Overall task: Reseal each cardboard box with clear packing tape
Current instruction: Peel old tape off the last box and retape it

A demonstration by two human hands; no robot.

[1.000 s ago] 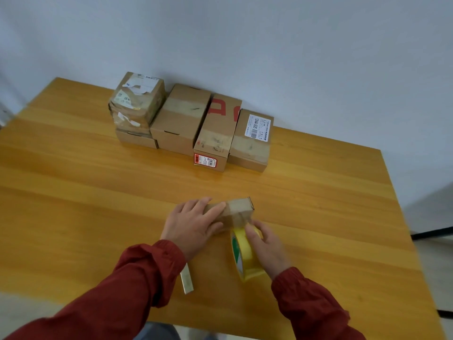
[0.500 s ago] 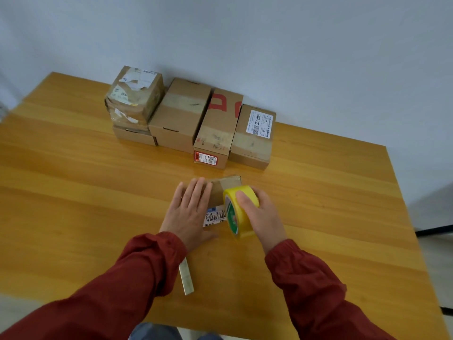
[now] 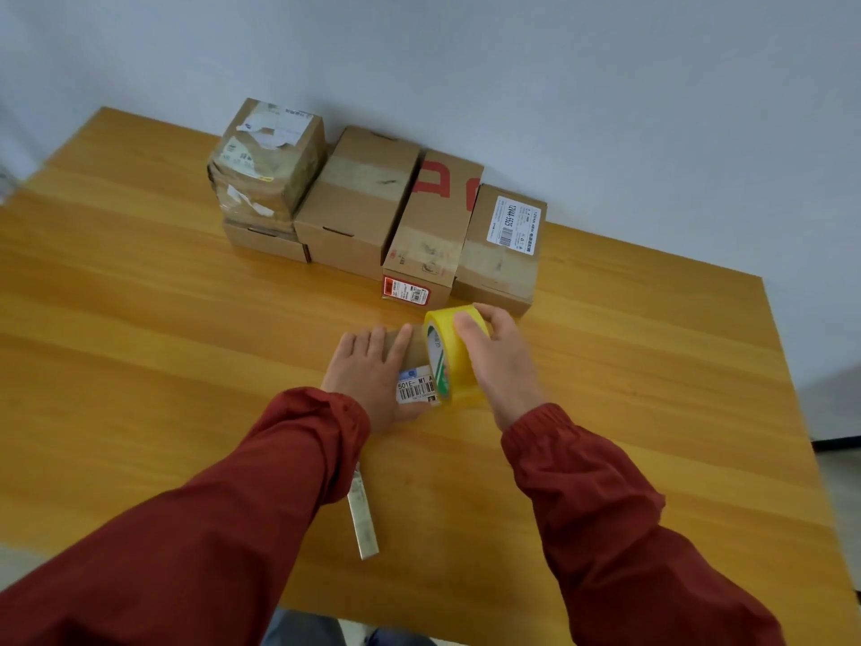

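A small cardboard box [image 3: 414,388] with a white barcode label lies in the middle of the wooden table [image 3: 140,342]. My left hand [image 3: 370,373] presses flat on its top with straight fingers. My right hand [image 3: 501,361] grips a yellow tape roll [image 3: 449,361] standing on edge against the box's right side. At the back stands a row of taped boxes: a stacked pair [image 3: 268,174], a plain box [image 3: 358,200], a red-printed box [image 3: 431,230] and a labelled box [image 3: 505,247].
A narrow pale strip [image 3: 362,515] lies on the table near my left sleeve. The table's front edge is close below my arms and its right edge drops off beside a dark floor. A grey wall stands behind the boxes.
The small box was turned so its barcode label faces up. My left hand went from gripping it to pressing flat. My right hand carried the tape roll up over the box and farther from me.
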